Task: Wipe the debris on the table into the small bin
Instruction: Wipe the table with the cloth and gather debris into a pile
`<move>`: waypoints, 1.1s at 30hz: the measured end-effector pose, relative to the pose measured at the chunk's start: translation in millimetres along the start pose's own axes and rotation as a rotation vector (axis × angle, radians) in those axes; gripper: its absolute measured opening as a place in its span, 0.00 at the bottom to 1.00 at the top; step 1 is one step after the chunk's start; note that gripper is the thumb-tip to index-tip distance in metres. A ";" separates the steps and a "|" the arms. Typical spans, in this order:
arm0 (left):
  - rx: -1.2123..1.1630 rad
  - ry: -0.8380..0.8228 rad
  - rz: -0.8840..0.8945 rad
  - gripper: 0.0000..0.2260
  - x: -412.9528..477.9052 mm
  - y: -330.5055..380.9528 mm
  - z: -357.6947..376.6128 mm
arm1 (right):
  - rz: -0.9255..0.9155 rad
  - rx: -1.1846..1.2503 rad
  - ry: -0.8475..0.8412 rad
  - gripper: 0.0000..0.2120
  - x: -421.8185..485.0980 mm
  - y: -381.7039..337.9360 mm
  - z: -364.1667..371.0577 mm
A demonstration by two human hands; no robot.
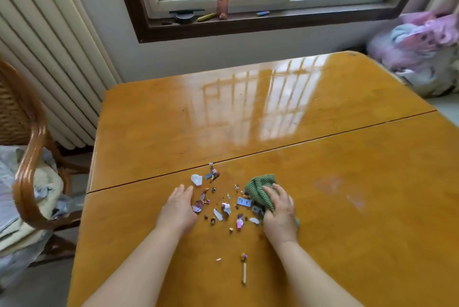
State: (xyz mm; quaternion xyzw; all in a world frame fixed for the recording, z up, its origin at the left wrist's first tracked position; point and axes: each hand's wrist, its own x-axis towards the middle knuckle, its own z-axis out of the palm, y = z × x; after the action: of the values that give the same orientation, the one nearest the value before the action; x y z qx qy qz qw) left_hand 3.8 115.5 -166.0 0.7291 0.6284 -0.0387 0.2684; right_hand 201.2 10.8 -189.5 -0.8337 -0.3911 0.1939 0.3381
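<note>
Low in the frame, a small stick [244, 273] and a few stray scraps lay on the glossy yellow table [360, 219], between two bare forearms. Just above them, at lower centre, the scattered debris [224, 208] of torn paper, foil and crumbs sat between the hands. The left hand [179, 208] rested flat and open on the table, fingers together, its inner edge touching the scraps on the left of the pile. The right hand [279, 211] gripped a bunched green striped cloth [259, 188], pressed to the table at the right edge of the debris. Beyond, a seam crossed the table. At upper centre, a pink bottle [222, 3] stood on the windowsill [310, 17]; a wicker chair [27, 157] filled the left edge.
</note>
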 end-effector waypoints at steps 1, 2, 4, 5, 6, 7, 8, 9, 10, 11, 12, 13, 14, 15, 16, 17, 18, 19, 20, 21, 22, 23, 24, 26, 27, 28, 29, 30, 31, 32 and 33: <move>-0.005 -0.010 -0.005 0.30 0.6 -0.7 -1.6 | -0.006 0.080 -0.026 0.27 -7.5 -9.8 11.9; -0.015 -0.012 -0.012 0.29 0.4 -1.6 -2.9 | 0.017 0.192 -0.033 0.26 -10.3 -15.9 16.2; -0.034 0.005 -0.007 0.29 -3.9 -3.7 -3.9 | 0.076 0.404 0.041 0.22 -5.3 -20.5 -5.3; -0.046 0.017 -0.004 0.29 -6.4 -5.7 -3.5 | 0.082 0.446 0.115 0.20 0.5 -14.8 -24.0; -0.058 0.025 -0.002 0.28 -9.6 -8.2 -2.9 | 0.099 0.418 0.197 0.18 3.6 -3.2 -45.7; -0.066 0.037 0.003 0.28 -12.6 -10.9 -1.9 | 0.131 0.335 0.279 0.19 5.7 13.3 -68.3; -0.069 0.047 0.011 0.28 -14.7 -13.3 -0.7 | 0.185 0.233 0.327 0.23 5.5 32.3 -90.0; -0.066 0.053 0.019 0.28 -16.0 -14.9 1.0 | 0.272 0.126 0.336 0.25 1.5 51.0 -105.6; -0.058 0.057 0.025 0.27 -17.0 -15.8 2.2 | 0.376 0.047 0.313 0.25 -5.3 63.5 -112.3; -0.049 0.058 0.028 0.27 -18.0 -15.9 3.4 | 0.437 -0.022 0.297 0.24 -14.4 70.1 -107.9; -0.040 0.058 0.029 0.27 -18.9 -16.1 4.3 | 0.430 -0.051 0.299 0.24 -25.6 67.3 -92.8; -0.034 0.056 0.031 0.27 -18.9 -14.9 5.0 | 0.365 -0.042 0.296 0.25 -35.9 59.9 -73.6; -0.025 0.046 0.028 0.28 -19.8 -13.8 5.3 | 0.294 -0.020 0.279 0.26 -46.3 47.7 -52.4; -0.015 0.031 0.024 0.28 -20.0 -12.5 4.2 | 0.221 0.005 0.243 0.26 -54.7 32.4 -28.9; 0.000 0.013 0.020 0.29 -19.9 -11.4 3.0 | 0.156 0.045 0.192 0.26 -62.1 14.9 -8.0; 0.015 -0.010 0.018 0.30 -19.5 -10.5 1.7 | 0.125 0.118 0.144 0.25 -68.2 -1.5 9.1; 0.027 -0.033 0.015 0.30 -19.2 -9.2 -0.2 | 0.122 0.222 0.118 0.24 -71.0 -14.8 19.4; 0.039 -0.055 0.010 0.31 -19.5 -8.3 -2.1 | 0.136 0.350 0.119 0.23 -68.8 -24.0 21.5; 0.053 -0.073 0.008 0.31 -20.1 -7.9 -4.8 | 0.140 0.457 0.157 0.22 -62.0 -28.7 14.0; 0.066 -0.091 0.008 0.31 -20.4 -7.9 -6.6 | 0.135 0.507 0.219 0.21 -52.6 -26.0 -0.5; 0.077 -0.103 0.011 0.32 -20.4 -8.4 -8.6 | 0.141 0.481 0.291 0.20 -43.2 -16.7 -20.0; 0.083 -0.108 0.011 0.32 -20.3 -8.6 -9.8 | 0.174 0.405 0.353 0.20 -34.1 -0.5 -42.4; 0.090 -0.105 0.018 0.32 -19.6 -8.5 -11.5 | 0.232 0.310 0.401 0.20 -27.9 18.3 -66.5; 0.101 -0.097 0.033 0.33 -18.7 -8.1 -12.5 | 0.397 0.138 0.389 0.21 -30.6 54.9 -97.4; 0.105 -0.098 0.040 0.33 -19.3 -7.6 -12.2 | 0.466 0.065 0.352 0.22 -38.3 65.1 -98.7; 0.109 -0.098 0.044 0.33 -20.4 -7.3 -11.9 | 0.483 0.000 0.328 0.23 -48.8 67.0 -90.0; 0.115 -0.099 0.047 0.33 -22.3 -6.9 -11.0 | 0.447 -0.042 0.326 0.23 -61.8 63.2 -75.0; 0.121 -0.098 0.049 0.33 -23.3 -6.6 -11.1 | 0.384 -0.055 0.339 0.24 -72.7 54.3 -56.9; 0.127 -0.101 0.051 0.33 -24.6 -6.4 -11.7 | 0.327 -0.045 0.326 0.24 -80.8 43.0 -38.3; 0.132 -0.106 0.055 0.33 -25.6 -5.8 -12.3 | 0.271 -0.033 0.282 0.24 -84.9 29.6 -22.0; 0.138 -0.108 0.057 0.33 -27.1 -5.4 -13.1 | 0.222 0.003 0.223 0.24 -86.3 14.9 -9.0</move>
State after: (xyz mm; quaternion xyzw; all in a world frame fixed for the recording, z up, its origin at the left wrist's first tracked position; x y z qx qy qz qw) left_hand -10.5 97.4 -146.0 0.7603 0.5878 -0.1133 0.2521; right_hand 160.8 -67.4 -188.8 -0.8876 -0.2564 0.1367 0.3574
